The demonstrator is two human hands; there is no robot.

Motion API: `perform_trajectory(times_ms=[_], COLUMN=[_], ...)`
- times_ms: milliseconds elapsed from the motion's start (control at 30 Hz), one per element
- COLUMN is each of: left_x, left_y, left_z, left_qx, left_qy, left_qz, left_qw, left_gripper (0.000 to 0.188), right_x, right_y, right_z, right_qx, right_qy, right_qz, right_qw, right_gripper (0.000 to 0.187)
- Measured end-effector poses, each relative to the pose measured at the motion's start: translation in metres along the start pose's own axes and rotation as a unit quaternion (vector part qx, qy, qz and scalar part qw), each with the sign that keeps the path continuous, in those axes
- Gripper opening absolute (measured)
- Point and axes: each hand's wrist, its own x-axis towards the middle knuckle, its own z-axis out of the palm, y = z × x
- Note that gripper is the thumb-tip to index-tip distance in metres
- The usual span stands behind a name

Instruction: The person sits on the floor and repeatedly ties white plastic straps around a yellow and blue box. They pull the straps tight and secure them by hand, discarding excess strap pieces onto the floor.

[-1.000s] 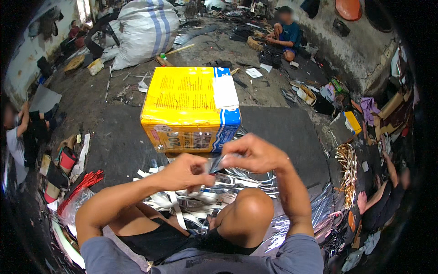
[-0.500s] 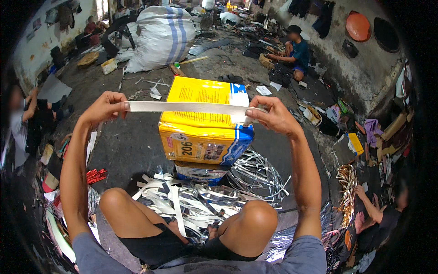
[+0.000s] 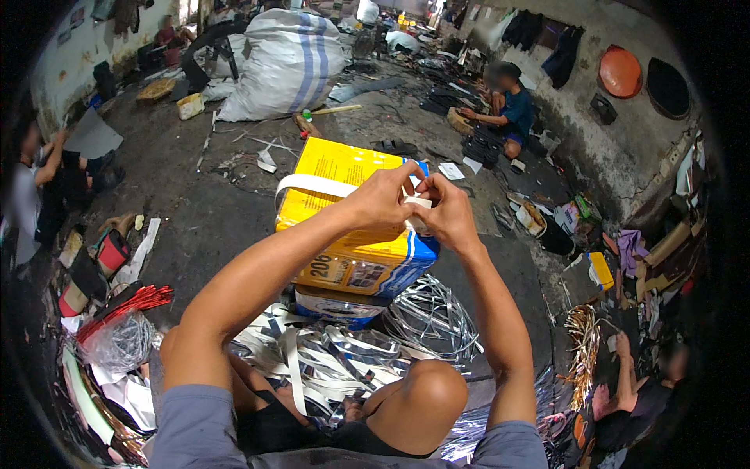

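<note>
A white strip [image 3: 316, 184] bends into a loop over the top of a yellow and blue box [image 3: 344, 160]. My left hand [image 3: 384, 199] pinches the strip near the box's right end. Close against it, my right hand [image 3: 448, 213] also has fingers closed on the strip, where a short white piece shows between the hands. Fingertips of the two hands meet, so how the ends lie together is partly hidden. The yellow box rests on another blue and white package [image 3: 340, 306]. Below it, between my legs, lies a heap of white and silver strips [image 3: 336, 352].
A bundle of silver strips [image 3: 430, 313] lies right of the box. Red strips [image 3: 129, 305] are at my left, gold strips [image 3: 582, 344] at my right. A big white sack [image 3: 281, 66] stands ahead. Other people sit on both sides and farther off.
The strip was stretched straight between my spread hands; now it is looped. My left hand has moved right to meet my right hand, which shifted slightly down.
</note>
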Motion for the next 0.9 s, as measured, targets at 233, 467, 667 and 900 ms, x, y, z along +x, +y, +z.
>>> perform_trajectory(times_ms=[233,467,667,900], left_x=[-0.008,-0.006,-0.007,-0.005], left_y=[-0.001,-0.005,-0.002,-0.005], left_z=[0.017,0.024,0.025,0.026], left_qx=[0.029,0.075,0.073,0.110], left_qy=[0.058,0.057,0.057,0.036], left_qz=[-0.019,0.024,0.029,0.041], left_qw=[0.998,0.995,0.995,0.992], left_gripper=[0.028,0.020,0.017,0.018], right_x=[-0.029,-0.036,-0.039,-0.040], right_y=[-0.003,-0.005,0.001,0.010], right_z=[-0.023,-0.027,-0.029,-0.034], right_qx=[-0.105,-0.147,-0.094,-0.102], right_qy=[0.054,0.027,0.008,-0.018], right_qz=[-0.063,-0.061,-0.054,-0.136], right_qw=[0.991,0.987,0.994,0.985], right_gripper=[0.025,0.020,0.020,0.017])
